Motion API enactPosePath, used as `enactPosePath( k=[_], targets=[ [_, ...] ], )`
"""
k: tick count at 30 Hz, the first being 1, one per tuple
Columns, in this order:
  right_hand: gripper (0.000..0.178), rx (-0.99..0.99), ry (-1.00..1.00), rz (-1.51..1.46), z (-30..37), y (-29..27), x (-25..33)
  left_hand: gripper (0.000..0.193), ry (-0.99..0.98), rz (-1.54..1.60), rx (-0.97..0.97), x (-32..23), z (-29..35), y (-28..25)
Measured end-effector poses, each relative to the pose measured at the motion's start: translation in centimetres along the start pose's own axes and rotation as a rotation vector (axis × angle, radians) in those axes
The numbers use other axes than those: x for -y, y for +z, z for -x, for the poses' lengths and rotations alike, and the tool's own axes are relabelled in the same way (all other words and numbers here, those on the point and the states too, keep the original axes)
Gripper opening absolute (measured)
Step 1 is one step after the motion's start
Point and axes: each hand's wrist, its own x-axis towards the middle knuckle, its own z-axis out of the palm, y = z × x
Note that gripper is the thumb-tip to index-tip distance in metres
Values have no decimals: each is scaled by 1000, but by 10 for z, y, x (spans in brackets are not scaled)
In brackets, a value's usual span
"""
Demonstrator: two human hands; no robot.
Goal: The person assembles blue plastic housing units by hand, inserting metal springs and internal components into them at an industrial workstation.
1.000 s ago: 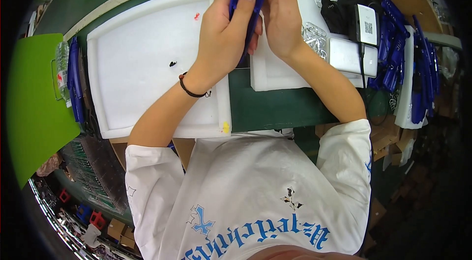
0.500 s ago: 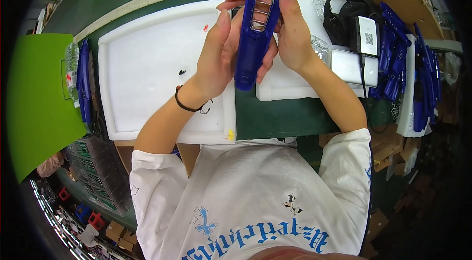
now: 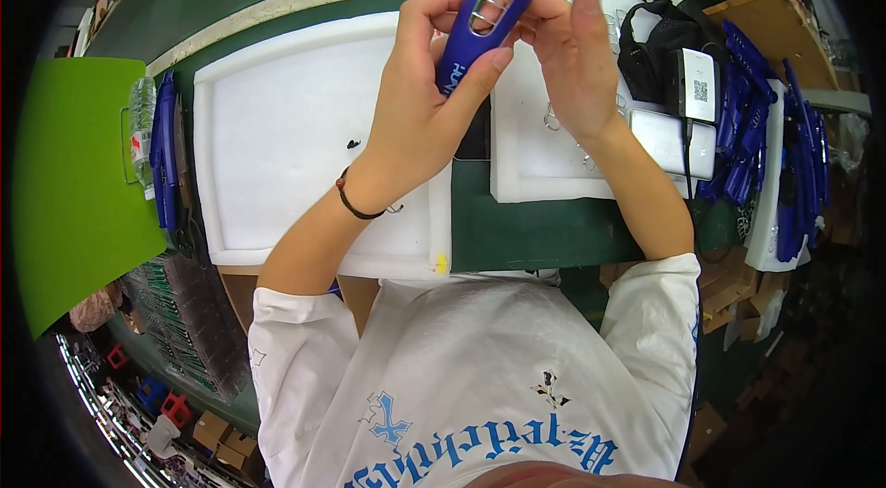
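Observation:
A long blue plastic housing (image 3: 466,53) is tilted up at the top centre, its smooth outer face showing. In its oval opening sits a metal wire frame (image 3: 492,3) with crossbars. My left hand (image 3: 411,110) is closed round the lower part of the housing, thumb across its front. My right hand (image 3: 580,73) is at the housing's right side, thumb standing away from it. The right fingers reach behind the housing and their tips are partly hidden. Below the right hand, loose wire rings (image 3: 552,117) lie on the right white foam tray (image 3: 526,188).
The left foam tray (image 3: 277,257) holds a small black piece (image 3: 353,145). A black strapped pouch (image 3: 651,54), a white device (image 3: 697,87) with a cable and a silver box (image 3: 674,145) lie right, beside piled blue housings (image 3: 738,160). A plastic bottle (image 3: 140,133) stands left.
The housing has been turned over, from its ribbed inner side to its smooth outer side. My left thumb has come onto its front. My right thumb has come off it.

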Motion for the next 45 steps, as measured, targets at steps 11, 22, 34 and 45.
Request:
enactPosePath(
  k=[11, 22, 34, 45],
  targets=[
    [64, -101, 423, 224, -15, -13, 21, 53, 107, -476, 94, 8, -2, -4],
    [33, -237, 358, -284, -3, -10, 3, 72, 232, -367, 177, 17, 1, -7],
    [41, -1, 324, 35, -17, -25, 36, 52, -269, 197, -26, 25, -48, -36],
    [36, 601, 345, 1328, 7, -32, 55, 95, -370, -999, -141, 109, -204, -137]
  ],
)
